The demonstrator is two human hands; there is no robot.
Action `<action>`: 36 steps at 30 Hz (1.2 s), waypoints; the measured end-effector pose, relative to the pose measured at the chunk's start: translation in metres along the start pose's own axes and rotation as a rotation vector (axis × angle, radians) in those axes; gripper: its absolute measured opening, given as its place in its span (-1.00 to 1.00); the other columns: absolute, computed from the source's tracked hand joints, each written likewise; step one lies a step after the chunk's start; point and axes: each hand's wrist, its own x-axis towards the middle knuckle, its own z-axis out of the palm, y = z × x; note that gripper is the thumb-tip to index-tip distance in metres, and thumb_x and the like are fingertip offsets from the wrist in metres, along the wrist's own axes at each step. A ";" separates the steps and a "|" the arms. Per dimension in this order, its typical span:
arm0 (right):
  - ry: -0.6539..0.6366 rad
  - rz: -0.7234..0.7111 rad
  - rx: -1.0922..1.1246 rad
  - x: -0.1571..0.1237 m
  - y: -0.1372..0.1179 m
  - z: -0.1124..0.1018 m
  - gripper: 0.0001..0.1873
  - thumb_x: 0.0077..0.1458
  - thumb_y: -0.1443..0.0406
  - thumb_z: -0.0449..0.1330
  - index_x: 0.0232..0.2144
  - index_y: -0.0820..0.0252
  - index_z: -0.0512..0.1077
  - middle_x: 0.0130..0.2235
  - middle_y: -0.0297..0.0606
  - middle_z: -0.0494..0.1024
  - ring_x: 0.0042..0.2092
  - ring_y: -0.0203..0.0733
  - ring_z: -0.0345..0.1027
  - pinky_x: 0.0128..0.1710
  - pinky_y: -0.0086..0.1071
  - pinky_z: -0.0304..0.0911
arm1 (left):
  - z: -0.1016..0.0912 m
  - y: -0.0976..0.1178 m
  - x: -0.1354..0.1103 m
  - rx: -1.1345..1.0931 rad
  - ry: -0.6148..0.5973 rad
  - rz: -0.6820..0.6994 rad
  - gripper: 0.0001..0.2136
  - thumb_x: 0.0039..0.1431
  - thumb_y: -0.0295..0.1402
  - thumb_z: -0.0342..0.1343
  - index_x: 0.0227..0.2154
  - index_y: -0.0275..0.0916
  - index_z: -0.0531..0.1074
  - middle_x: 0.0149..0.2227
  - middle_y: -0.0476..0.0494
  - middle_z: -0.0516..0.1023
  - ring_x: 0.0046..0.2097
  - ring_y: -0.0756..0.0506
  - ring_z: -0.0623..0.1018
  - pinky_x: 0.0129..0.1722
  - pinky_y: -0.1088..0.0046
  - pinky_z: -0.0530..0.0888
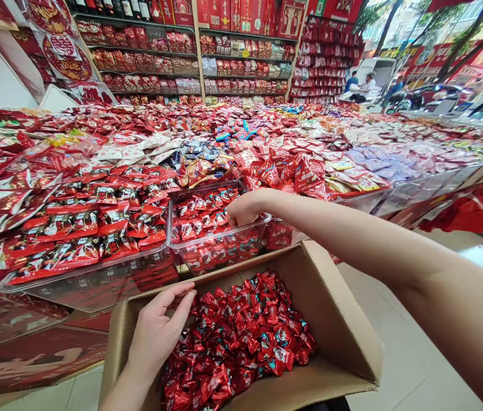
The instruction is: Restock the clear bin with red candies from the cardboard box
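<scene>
"Candies (241,337) lie loose in the box (327,308), nearest us. And the hands?"

"Left hand (155,322) is half curled, fingertips at the box's far rim; I can't tell whether it grips. Right hand (245,208) is curled down into the clear tub (198,239), among similar red wraps, fingers hidden, so I can't tell what it holds."

"Any advice?"

"I'd keep the box snug by the tub and the hand low over both rims, so nothing drops between. Small handfuls should spill less."

"Beyond?"

"Left, a wider tray (88,308) of red-and-black packets; farther back, packed shelves (201,57)."
</scene>
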 end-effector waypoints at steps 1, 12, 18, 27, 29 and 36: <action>0.002 0.000 0.016 0.000 0.001 0.000 -0.62 -0.16 0.19 0.19 -0.29 0.35 0.45 -0.46 -0.24 0.44 -0.49 -0.28 0.27 -0.49 -0.40 0.12 | 0.000 0.000 0.000 0.003 0.001 0.003 -0.77 -0.04 -0.24 0.08 -0.30 -0.20 0.44 -0.26 -0.10 0.56 -0.23 -0.13 0.53 -0.14 0.32 0.42; -0.020 -0.019 0.171 0.001 -0.001 -0.001 -0.57 -0.22 0.20 0.23 -0.27 0.36 0.42 -0.50 -0.28 0.43 -0.47 -0.31 0.28 -0.47 -0.44 0.19 | 0.001 0.001 0.000 0.007 -0.011 -0.003 -0.79 -0.04 -0.26 0.09 -0.31 -0.19 0.43 -0.25 -0.11 0.54 -0.21 -0.13 0.51 -0.10 0.28 0.39; -0.066 0.120 0.130 -0.002 -0.003 -0.006 -0.64 -0.13 0.28 0.15 -0.25 0.44 0.38 -0.50 -0.22 0.44 -0.49 -0.25 0.33 -0.48 -0.36 0.22 | 0.001 0.002 0.001 0.030 -0.004 0.015 -0.78 -0.03 -0.24 0.08 -0.31 -0.20 0.44 -0.25 -0.11 0.56 -0.22 -0.14 0.52 -0.12 0.30 0.41; -0.153 0.112 -0.056 0.010 0.000 0.002 -0.71 -0.18 0.26 0.15 -0.48 0.47 0.45 -0.54 -0.16 0.43 -0.43 -0.11 0.32 -0.44 -0.26 0.17 | 0.001 0.001 0.001 0.030 -0.013 0.011 -0.80 -0.02 -0.27 0.08 -0.30 -0.19 0.43 -0.25 -0.11 0.54 -0.21 -0.13 0.51 -0.11 0.26 0.40; -0.171 0.095 -0.037 0.010 0.001 0.002 -0.70 -0.18 0.25 0.15 -0.46 0.46 0.45 -0.54 -0.18 0.42 -0.45 -0.13 0.31 -0.45 -0.28 0.16 | 0.001 0.001 0.001 0.036 -0.010 0.018 -0.80 -0.02 -0.27 0.08 -0.31 -0.19 0.43 -0.25 -0.10 0.54 -0.21 -0.13 0.51 -0.11 0.27 0.40; -0.226 0.081 0.115 0.005 0.002 -0.003 -0.69 -0.22 0.26 0.20 -0.37 0.37 0.44 -0.58 -0.30 0.37 -0.48 -0.23 0.27 -0.47 -0.34 0.12 | 0.000 0.004 0.001 0.059 -0.014 0.022 -0.81 -0.01 -0.28 0.07 -0.31 -0.18 0.43 -0.25 -0.10 0.54 -0.21 -0.12 0.51 -0.13 0.30 0.41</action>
